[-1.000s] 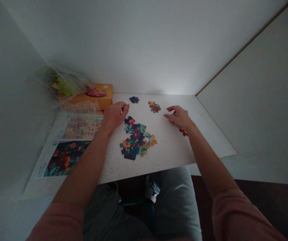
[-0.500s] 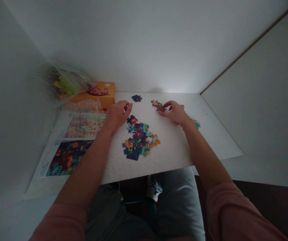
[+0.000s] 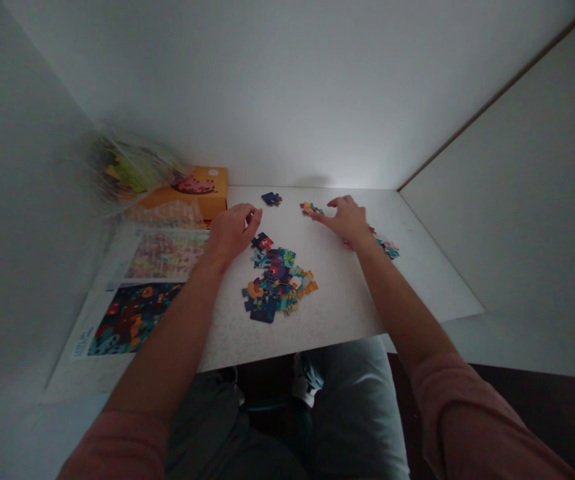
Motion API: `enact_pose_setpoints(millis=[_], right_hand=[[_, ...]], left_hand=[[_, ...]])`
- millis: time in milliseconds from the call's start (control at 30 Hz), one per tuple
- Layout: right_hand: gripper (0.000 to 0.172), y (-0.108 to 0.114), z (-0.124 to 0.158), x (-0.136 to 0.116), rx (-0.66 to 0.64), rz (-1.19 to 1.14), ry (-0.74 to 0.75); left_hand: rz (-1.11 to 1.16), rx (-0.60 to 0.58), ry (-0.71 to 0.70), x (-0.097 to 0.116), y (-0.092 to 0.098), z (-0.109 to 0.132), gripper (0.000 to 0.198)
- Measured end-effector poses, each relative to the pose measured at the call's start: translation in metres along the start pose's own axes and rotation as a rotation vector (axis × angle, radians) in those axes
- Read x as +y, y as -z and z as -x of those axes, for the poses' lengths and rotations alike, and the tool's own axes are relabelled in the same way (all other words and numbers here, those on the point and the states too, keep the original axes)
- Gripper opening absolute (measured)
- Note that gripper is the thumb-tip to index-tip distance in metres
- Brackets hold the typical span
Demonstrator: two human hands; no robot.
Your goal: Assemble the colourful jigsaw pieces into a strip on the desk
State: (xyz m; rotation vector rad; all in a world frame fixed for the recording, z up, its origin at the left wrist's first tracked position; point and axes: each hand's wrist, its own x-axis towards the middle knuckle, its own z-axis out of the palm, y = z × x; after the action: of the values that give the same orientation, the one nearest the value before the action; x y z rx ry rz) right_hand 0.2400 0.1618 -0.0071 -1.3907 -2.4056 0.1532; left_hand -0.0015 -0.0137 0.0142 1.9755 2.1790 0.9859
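A heap of colourful jigsaw pieces (image 3: 277,283) lies in the middle of the white table (image 3: 337,307). My left hand (image 3: 231,230) rests at the heap's upper left, fingers loosely curled, beside a dark red-and-blue piece (image 3: 261,241). My right hand (image 3: 346,220) lies further back, fingers spread flat over a small joined cluster of orange and teal pieces (image 3: 309,209). A lone dark blue piece (image 3: 270,198) sits near the back wall. More pieces (image 3: 388,249) lie just right of my right wrist.
An orange box (image 3: 195,190) and a clear plastic bag (image 3: 130,170) stand at the back left. Printed picture sheets (image 3: 135,313) lie along the table's left side. Walls close in on the left, back and right. My knees show under the front edge.
My right hand has moved left and back from the right-hand pieces onto the orange and teal cluster, uncovering the pieces by my wrist. My left hand has stayed put.
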Motion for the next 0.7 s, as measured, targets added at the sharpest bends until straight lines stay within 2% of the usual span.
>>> enact_pose_setpoints(millis=[100, 167, 333, 467, 567, 700], right_hand=[[0.058, -0.022, -0.017, -0.020, -0.001, 0.043, -0.004], [0.054, -0.026, -0.021, -0.023, -0.023, 0.051, 0.010], [0.042, -0.012, -0.011, -0.003, -0.066, 0.015, 0.071], [0.058, -0.003, -0.002, 0.011, -0.073, -0.019, 0.039], [0.067, -0.006, -0.007, 0.009, -0.073, -0.019, 0.037], [0.059, -0.017, -0.023, 0.000, -0.135, -0.036, 0.031]], left_hand=[[-0.008, -0.008, 0.001, -0.001, 0.001, 0.000, 0.042], [-0.022, -0.006, 0.005, -0.001, 0.001, 0.000, 0.041], [-0.029, 0.011, 0.000, -0.001, -0.002, -0.001, 0.039], [-0.018, 0.028, -0.035, -0.001, -0.003, 0.000, 0.039], [-0.009, 0.036, -0.038, 0.000, -0.002, 0.001, 0.039], [-0.013, 0.037, -0.007, -0.001, 0.000, 0.000, 0.041]])
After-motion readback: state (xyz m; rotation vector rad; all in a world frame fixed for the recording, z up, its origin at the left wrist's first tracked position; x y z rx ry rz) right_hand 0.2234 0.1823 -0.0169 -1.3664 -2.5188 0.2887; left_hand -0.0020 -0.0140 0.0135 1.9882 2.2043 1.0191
